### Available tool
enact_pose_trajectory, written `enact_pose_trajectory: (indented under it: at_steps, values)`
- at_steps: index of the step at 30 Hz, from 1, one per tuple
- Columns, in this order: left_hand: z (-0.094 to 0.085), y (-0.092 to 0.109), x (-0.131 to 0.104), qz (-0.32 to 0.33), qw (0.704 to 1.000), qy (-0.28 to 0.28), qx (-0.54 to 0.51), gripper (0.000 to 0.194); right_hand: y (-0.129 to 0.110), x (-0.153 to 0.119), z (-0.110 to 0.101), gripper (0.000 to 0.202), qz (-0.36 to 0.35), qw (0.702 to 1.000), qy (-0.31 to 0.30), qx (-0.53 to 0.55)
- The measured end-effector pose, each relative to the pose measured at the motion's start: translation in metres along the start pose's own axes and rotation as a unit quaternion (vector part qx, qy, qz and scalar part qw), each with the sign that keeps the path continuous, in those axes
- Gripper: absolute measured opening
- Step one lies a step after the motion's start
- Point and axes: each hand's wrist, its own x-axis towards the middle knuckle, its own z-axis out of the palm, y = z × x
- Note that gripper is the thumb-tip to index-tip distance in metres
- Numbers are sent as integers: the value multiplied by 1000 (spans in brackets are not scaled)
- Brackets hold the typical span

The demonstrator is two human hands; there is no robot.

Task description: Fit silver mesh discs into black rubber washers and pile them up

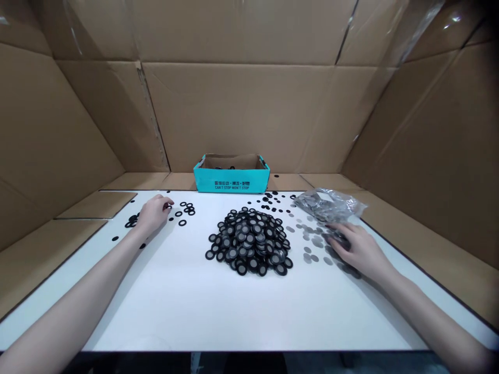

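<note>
My left hand [155, 212] is at the left of the white table, its fingers pinched on a black ring [167, 206]. Several loose black rings [182, 223] lie just right of it. At the right, my right hand [354, 246] has its fingers curled low over scattered grey discs [317, 241]; a dark piece shows between thumb and fingers, too unclear to name. Between the hands sits a heap of black rings with grey centres [253, 239]. Beyond my right hand lies a clear plastic bag [331, 204] with grey discs in it.
A turquoise box [232, 180] with dark pieces inside stands at the back middle. Small black discs [268, 199] are scattered right of it. Cardboard walls [241, 114] enclose the white table [234, 317] at the back and sides.
</note>
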Motion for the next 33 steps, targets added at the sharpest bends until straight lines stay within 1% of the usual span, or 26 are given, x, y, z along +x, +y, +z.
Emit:
enact_pose_trajectory:
  at_steps: [3, 9, 13, 16, 19, 21, 22, 24, 25, 27, 29, 31, 32, 33]
  values:
    - [0, 1, -1, 2, 1000, 3, -7, 32, 1, -6, 3, 34, 6, 1000, -1, -17]
    - [-1, 3, -2, 3, 999, 8, -32, 32, -8, -5, 2, 32, 12, 999, 7, -31]
    - [-2, 3, -3, -3, 998, 17, -61, 31, -12, -1, -1, 30, 20, 999, 25, -21]
    - [-5, 5, -4, -12, 994, 31, -100, 28, -16, 1, -4, 25, 36, 998, 50, 3]
    - [-12, 13, -3, -17, 986, 43, -162, 26, -28, 5, -11, 22, 56, 994, 78, 48]
    - [-19, 25, -4, -15, 975, 44, -218, 29, -46, 9, -17, 24, 63, 989, 86, 99]
    - [-23, 34, -5, -12, 968, 41, -249, 31, -58, 11, -21, 26, 61, 986, 85, 130]
    - [-32, 55, -12, 4, 948, 21, -318, 38, -85, 16, -28, 26, 71, 955, 71, 278]
    - [-38, 68, -16, 17, 937, 9, -349, 41, -100, 19, -31, 26, 63, 942, 61, 323]
    - [-49, 94, -29, 45, 914, -14, -402, 43, -130, 23, -35, 23, 25, 925, 49, 377]
    - [-59, 118, -44, 72, 890, -40, -448, 39, -156, 27, -36, 19, -17, 914, 41, 402]
    - [-68, 137, -58, 97, 822, -99, -552, 30, -177, 30, -35, 18, -44, 913, 26, 405]
    - [-71, 143, -63, 103, 801, -119, -577, 27, -186, 31, -34, 18, -57, 913, 20, 402]
    - [-73, 148, -68, 106, 787, -134, -592, 25, -192, 32, -32, 18, -68, 915, 12, 397]
